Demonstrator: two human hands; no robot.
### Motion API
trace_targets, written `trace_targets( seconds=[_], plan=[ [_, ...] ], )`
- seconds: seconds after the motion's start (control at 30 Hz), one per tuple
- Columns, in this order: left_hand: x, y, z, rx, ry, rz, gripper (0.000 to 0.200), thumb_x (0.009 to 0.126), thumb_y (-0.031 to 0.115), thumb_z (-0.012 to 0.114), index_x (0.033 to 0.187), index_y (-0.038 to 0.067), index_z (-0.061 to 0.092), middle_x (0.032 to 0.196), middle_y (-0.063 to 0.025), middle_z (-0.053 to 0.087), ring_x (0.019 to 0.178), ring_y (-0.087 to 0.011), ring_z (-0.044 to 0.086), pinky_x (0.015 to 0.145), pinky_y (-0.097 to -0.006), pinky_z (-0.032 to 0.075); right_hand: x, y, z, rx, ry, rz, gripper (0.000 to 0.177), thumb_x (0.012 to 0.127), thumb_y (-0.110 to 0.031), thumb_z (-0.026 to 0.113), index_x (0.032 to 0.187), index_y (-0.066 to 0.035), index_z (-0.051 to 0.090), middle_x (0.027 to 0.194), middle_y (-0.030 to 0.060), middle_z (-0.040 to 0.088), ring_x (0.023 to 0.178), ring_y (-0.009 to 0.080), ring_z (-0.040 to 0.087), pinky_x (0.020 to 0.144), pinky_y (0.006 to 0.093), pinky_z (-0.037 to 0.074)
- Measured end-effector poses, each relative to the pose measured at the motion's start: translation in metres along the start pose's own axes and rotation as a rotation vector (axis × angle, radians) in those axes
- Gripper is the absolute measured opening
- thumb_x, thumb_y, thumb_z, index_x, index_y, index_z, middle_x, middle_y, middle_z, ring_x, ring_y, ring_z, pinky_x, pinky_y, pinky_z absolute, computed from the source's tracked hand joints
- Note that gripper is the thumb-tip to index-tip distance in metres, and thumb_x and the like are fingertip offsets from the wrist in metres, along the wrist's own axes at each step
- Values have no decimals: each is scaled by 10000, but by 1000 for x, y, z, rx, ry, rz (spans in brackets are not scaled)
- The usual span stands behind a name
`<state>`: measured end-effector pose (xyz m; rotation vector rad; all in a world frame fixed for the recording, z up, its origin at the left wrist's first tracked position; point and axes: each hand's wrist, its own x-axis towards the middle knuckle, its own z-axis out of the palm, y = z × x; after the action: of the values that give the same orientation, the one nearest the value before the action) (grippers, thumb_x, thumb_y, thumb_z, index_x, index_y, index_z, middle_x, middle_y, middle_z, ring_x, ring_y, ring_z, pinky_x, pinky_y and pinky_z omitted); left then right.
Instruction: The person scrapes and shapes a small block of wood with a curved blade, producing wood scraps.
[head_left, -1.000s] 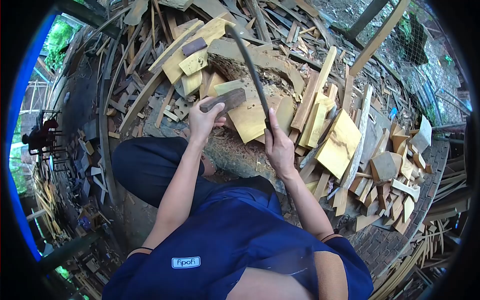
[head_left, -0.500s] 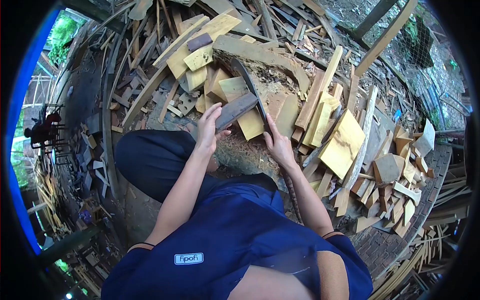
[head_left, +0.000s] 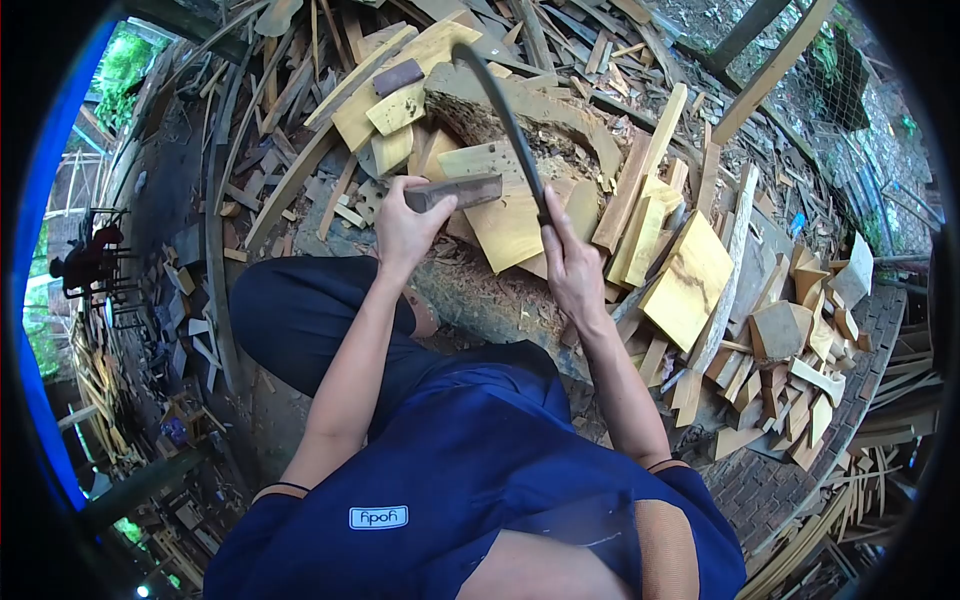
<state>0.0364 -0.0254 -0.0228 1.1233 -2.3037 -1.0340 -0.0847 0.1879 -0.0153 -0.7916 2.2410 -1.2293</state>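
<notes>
In my left hand (head_left: 408, 228) is a dark brown wooden block (head_left: 470, 190), gripped at its left end between thumb and fingers. The block points to the right, over a yellow board (head_left: 522, 228) that lies aslant in front of me. My right hand (head_left: 573, 270) is closed round the lower part of a dark machete (head_left: 508, 112) with a hooked tip. Its blade slants up and to the left, past the right end of the block. Whether the blade touches anything is hard to tell. The handle's lower part is hidden by my hand and forearm.
A rough, hollowed log (head_left: 560, 118) lies behind the boards. Pale planks (head_left: 688, 285) and cut wood pieces (head_left: 780, 335) are heaped on the right. A purple-brown block (head_left: 398, 77) rests on yellow planks at the upper left. Wood scraps cover the ground.
The machete has risen from beside the block, its tip now farther up and left. My left hand has shifted left, and the block lies more level. My right hand has moved slightly right.
</notes>
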Motion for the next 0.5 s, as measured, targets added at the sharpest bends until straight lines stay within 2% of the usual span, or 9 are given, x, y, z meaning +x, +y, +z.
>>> trace_targets(
  seconds=[0.03, 0.1, 0.2, 0.23, 0.3, 0.33, 0.37, 0.43, 0.5],
  plan=[
    [3, -5, 3, 0, -5, -1, 521, 757, 343, 826, 1094, 17, 600, 909, -159, 699, 830, -271, 698, 753, -380, 538, 3, -11, -3, 48, 115, -171, 550, 999, -149, 538, 1515, -274, 395, 754, 232, 626, 625, 356, 648, 609, 462, 486],
    [8, -10, 8, -109, 14, -154, 516, 743, 345, 834, 1068, 22, 596, 910, -157, 692, 834, -273, 692, 759, -375, 536, 9, -32, -12, 90, 196, -310, 578, 974, -104, 568, 1509, -256, 410, 808, 215, 639, 624, 352, 636, 611, 452, 489],
    [6, -6, 10, -99, 35, -130, 499, 758, 336, 825, 1054, 27, 570, 906, -161, 688, 832, -276, 691, 754, -376, 536, 12, -26, -4, 13, 241, -387, 610, 952, -71, 593, 1508, -247, 413, 830, 211, 644, 644, 361, 639, 610, 451, 491],
    [7, 2, 10, -112, 41, -115, 495, 768, 332, 820, 1059, 28, 559, 901, -161, 686, 831, -274, 691, 752, -374, 536, 10, -12, 3, -70, 185, -337, 573, 977, -142, 572, 1511, -259, 401, 798, 227, 647, 657, 396, 647, 607, 471, 503],
    [4, 15, 12, -43, 63, -58, 480, 769, 293, 820, 1057, 34, 537, 895, -170, 684, 838, -273, 692, 758, -380, 535, 6, 29, 15, -368, -132, -40, 555, 1001, -232, 531, 1526, -285, 358, 764, 260, 647, 676, 426, 660, 610, 515, 511],
    [4, 18, 16, -76, 73, -11, 471, 765, 271, 822, 1052, 36, 532, 893, -172, 684, 827, -276, 693, 749, -380, 538, 3, 47, 21, -461, -127, -36, 557, 1012, -291, 495, 1538, -309, 312, 727, 278, 643, 677, 460, 652, 618, 553, 512],
    [7, 22, 18, -110, 88, 43, 463, 761, 249, 825, 1046, 38, 527, 890, -174, 684, 816, -279, 695, 740, -381, 540, 5, 57, 22, -462, -123, -42, 557, 1012, -291, 495, 1538, -309, 312, 727, 278, 643, 677, 460, 652, 618, 553, 512],
    [5, 19, 22, -126, 40, -15, 455, 764, 216, 822, 1049, 36, 516, 891, -173, 685, 788, -284, 697, 715, -382, 545, 3, 60, 18, -331, -122, -40, 574, 1009, -279, 498, 1543, -318, 292, 748, 283, 649, 687, 470, 647, 627, 558, 510],
    [5, 3, 30, -96, 144, 164, 461, 779, 221, 812, 1066, 33, 505, 886, -171, 686, 779, -298, 702, 699, -378, 550, 6, 50, 12, -277, -126, -25, 561, 1010, -271, 502, 1537, -310, 314, 752, 288, 647, 685, 474, 642, 630, 549, 504]
  ],
)
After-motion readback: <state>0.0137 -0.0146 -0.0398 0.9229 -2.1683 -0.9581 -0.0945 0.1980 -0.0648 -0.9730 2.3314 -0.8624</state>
